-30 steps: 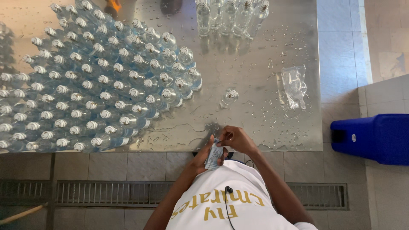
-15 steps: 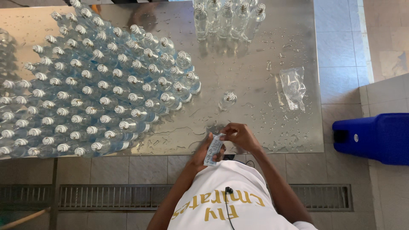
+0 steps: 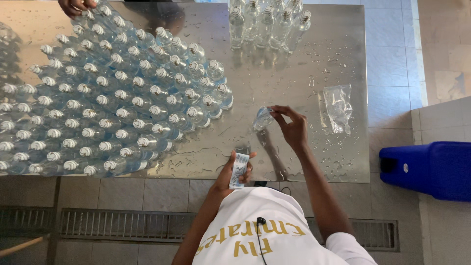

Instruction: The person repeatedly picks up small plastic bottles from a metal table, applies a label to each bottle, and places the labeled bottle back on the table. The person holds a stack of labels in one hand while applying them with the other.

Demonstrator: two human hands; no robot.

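Right hand (image 3: 293, 128) pinched a lone bottle (image 3: 262, 118) by its top on the wet table (image 3: 294, 64); left hand (image 3: 234, 172) pinched a label (image 3: 239, 170). Slick surface risked the bottle sliding or tipping into the packed bottles (image 3: 113, 98).

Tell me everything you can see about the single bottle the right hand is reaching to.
The single bottle is small, of clear plastic with a pale cap, and seems to hold clear liquid. It stands alone on the wet steel table, tilted in this view, apart from the packed bottles. The right hand touches its cap end with the fingertips. No label shows on it.
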